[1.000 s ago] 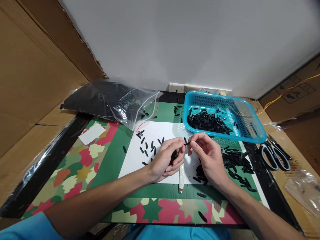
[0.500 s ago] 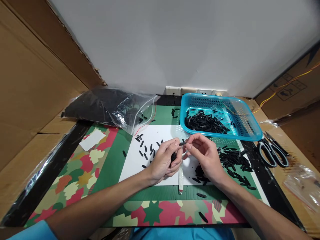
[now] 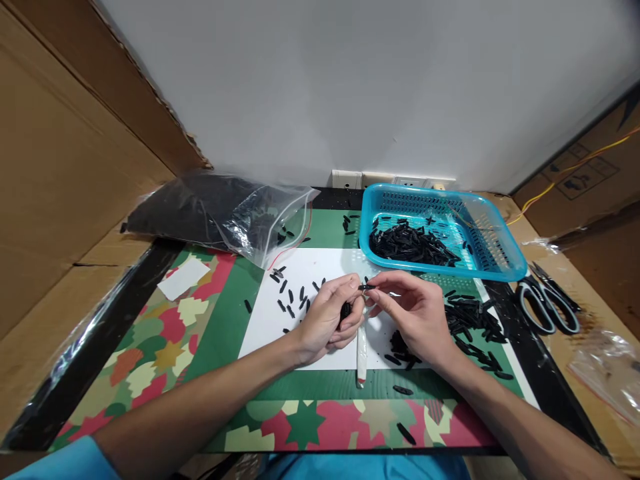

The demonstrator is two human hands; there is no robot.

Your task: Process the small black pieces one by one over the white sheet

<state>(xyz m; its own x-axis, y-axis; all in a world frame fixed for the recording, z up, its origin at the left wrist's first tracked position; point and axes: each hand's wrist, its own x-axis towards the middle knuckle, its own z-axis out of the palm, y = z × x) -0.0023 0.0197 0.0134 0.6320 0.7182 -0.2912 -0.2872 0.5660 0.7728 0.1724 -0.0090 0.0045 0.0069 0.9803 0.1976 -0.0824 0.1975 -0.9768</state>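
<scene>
1. Black plastic, small and slim: one little black piece (image 3: 365, 287) is pinched between the fingertips of both hands, held just above the white sheet (image 3: 320, 267) at the middle of the table.
2. The left hand (image 3: 327, 320) pinches the piece's near end with thumb and forefinger; its other fingers are curled shut around more black pieces, of which a dark cluster (image 3: 345, 311) shows in the palm.
3. The right hand (image 3: 415, 317) meets it from the other side, thumb and forefinger closed on the same piece, remaining fingers loosely bent and holding nothing that can be seen.
4. To do this well, I judge the grip should stay at the very tips, light and square, so the piece does not twist or spring away; the left palm should stay closed so its stock does not spill.
5. A white stick-like tool (image 3: 361, 357) lies on the sheet just below the hands, untouched.
6. Loose black pieces (image 3: 293, 297) are scattered left of the hands; a larger pile (image 3: 473, 323) lies to the right on the patterned mat (image 3: 165, 333).
7. The blue basket (image 3: 500, 267) behind the right hand holds many more pieces.
8. A clear bag (image 3: 225, 210) of black parts lies at far left, and scissors (image 3: 547, 303) rest at far right, well apart from the hands.
</scene>
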